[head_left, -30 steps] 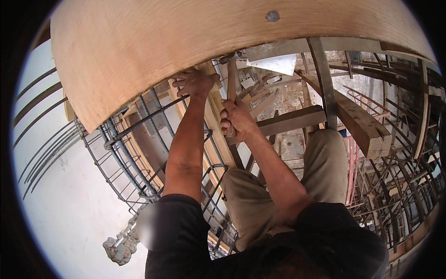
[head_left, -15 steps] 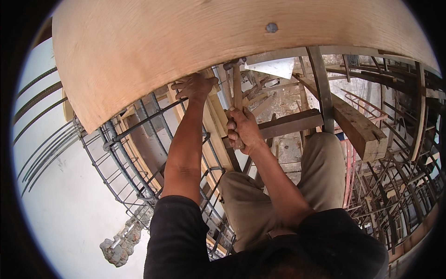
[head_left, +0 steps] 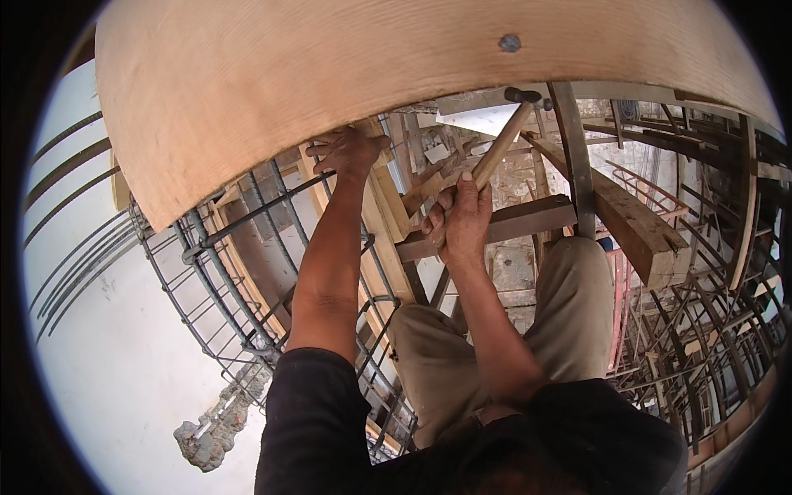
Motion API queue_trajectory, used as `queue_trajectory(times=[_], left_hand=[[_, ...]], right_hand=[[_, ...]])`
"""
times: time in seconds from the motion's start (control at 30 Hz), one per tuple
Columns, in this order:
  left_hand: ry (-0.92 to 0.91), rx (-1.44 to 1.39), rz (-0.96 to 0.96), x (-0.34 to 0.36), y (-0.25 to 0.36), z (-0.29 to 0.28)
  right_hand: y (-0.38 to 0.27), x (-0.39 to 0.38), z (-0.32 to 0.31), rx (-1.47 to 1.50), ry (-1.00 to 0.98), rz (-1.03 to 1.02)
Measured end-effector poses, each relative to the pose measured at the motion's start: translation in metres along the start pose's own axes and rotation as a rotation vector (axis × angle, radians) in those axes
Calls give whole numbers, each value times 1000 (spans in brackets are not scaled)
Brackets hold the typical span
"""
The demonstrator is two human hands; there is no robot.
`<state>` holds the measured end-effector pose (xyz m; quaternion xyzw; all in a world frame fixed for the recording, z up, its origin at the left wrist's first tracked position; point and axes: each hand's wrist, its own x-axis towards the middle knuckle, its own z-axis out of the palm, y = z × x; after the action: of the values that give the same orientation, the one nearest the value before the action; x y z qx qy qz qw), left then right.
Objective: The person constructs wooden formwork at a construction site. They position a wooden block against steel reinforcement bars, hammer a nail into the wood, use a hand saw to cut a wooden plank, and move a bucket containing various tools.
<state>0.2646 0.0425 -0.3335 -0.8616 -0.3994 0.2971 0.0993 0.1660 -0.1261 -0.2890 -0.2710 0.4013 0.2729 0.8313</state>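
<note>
Building-site clutter fills the round fisheye view: white surface at left, a tangle of timber and bars at lower right. One large plywood sheet curves across the top, marked by one dark round spot right of centre. Three thick dark bars cross the upper left edge; below them runs a bundle of thinner rods, too close together to count surely.

Two bare hands work near the middle. One hammer, its wooden handle slanting up to the right, is just right of the upper centre. The right hand is wrapped around the lower part of this hammer; the hammer's dark head is just beside one upright wooden post. The left hand is at upper centre, fingers spread and bent, against the pale plank at the plywood's lower edge; whether it grips anything there cannot be told.

One cage of steel bars stands left of the left forearm and also passes beneath it. One thick squared timber slants at right. Two trousered knees show at lower centre, and one broken concrete lump at lower left.
</note>
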Motion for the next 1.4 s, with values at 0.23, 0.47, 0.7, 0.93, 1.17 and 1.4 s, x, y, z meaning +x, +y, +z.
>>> queue_trajectory(times=[0.23,0.47,0.7,0.93,1.17,1.4], left_hand=[[-1,-34,1,10,4,-4],[0,-4,-12,4,5,-1],[-5,-44,6,2,6,-5],[195,-528,586,-16,-81,2],[1019,-634,466,-205,-181,-119],[816,-199,393,-146,-215,-124]], right_hand=[[7,17,-1,-269,-174,438],[5,24,4,189,174,-478],[10,5,-8,-228,-159,397],[23,-16,-17,-72,-58,346],[23,5,-21,-85,-36,214],[-24,-36,-7,-63,-76,55]])
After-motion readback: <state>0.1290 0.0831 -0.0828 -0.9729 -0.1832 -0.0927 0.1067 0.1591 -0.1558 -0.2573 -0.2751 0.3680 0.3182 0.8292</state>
